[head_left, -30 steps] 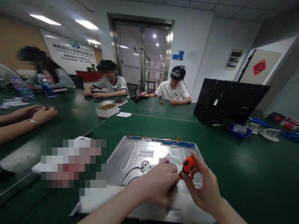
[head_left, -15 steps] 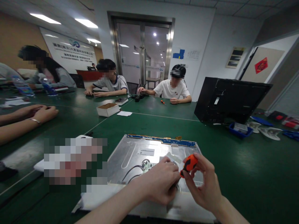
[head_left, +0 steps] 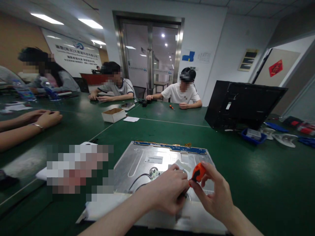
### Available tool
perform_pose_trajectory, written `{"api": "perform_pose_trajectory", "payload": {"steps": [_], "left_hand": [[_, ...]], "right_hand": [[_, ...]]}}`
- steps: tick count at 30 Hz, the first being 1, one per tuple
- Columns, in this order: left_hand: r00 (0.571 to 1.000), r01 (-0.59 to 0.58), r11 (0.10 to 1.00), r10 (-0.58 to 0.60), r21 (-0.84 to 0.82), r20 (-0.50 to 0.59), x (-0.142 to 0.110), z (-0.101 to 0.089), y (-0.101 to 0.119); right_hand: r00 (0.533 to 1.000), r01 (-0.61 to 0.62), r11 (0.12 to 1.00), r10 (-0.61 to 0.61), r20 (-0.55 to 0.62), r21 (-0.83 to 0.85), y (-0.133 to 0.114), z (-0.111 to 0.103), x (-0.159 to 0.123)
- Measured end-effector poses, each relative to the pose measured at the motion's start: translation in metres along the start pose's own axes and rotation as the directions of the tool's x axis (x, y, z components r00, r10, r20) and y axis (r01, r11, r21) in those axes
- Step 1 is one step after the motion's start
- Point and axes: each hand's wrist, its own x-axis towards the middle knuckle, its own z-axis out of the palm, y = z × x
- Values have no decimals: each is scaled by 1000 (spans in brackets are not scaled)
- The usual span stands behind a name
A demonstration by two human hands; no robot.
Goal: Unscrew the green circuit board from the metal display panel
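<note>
A silver display panel point(head_left: 123, 170) lies face down on the table before me, with a blue circuit strip point(head_left: 169, 148) along its far edge. On its back sits a small pale circuit board point(head_left: 155, 175) with dark cables. My right hand point(head_left: 218, 190) pinches the orange and black handle of a screwdriver point(head_left: 199, 171), tilted down toward my left hand point(head_left: 171, 188). My left hand is closed over the panel, beside the board. Its fingertips and whatever they grip are hidden, as is the screwdriver's tip.
A black monitor point(head_left: 243, 105) stands at the right, near a blue tray point(head_left: 253, 136). An open white box point(head_left: 113, 115) is farther back. At left rest another person's hands point(head_left: 46, 119). People sit across the green table point(head_left: 157, 129); another screwdriver point(head_left: 171, 107) lies there.
The screwdriver handle has turned slightly in my right hand, and the fingers around it have shifted. My left hand and the panel stay in place.
</note>
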Motion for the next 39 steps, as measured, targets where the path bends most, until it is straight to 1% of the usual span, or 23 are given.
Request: {"api": "perform_pose_trajectory", "payload": {"steps": [3,10,13,17,22,30,34,36,39], "left_hand": [[1000,5,1000,-5,-16,5,0,0,1],[999,13,1000,-12,-13,41,0,0,0],[999,9,1000,-8,-28,37,0,0,0],[1000,14,999,-13,-36,24,-1,0,1],[1000,10,1000,-10,-21,19,-1,-1,2],[1000,11,1000,-11,11,3,-1,3,2],[1000,17,1000,-17,11,6,-1,3,2],[1000,24,1000,-24,14,7,-1,3,3],[1000,15,1000,-15,15,9,0,3,2]], "right_hand": [[1000,-22,999,21,-10,-31,0,1,-2],[999,-41,999,40,-23,-35,1,3,-6],[998,-53,998,52,-21,-47,1,2,-7],[998,-59,998,59,8,-20,2,1,-10],[996,-91,996,91,10,-4,4,2,-16],[998,-58,998,58,-18,-2,3,2,-9],[999,-48,999,48,-5,-14,2,2,-6],[999,-52,998,52,-1,-23,1,2,-6],[997,-73,996,72,-25,-52,-1,2,-8]]}}
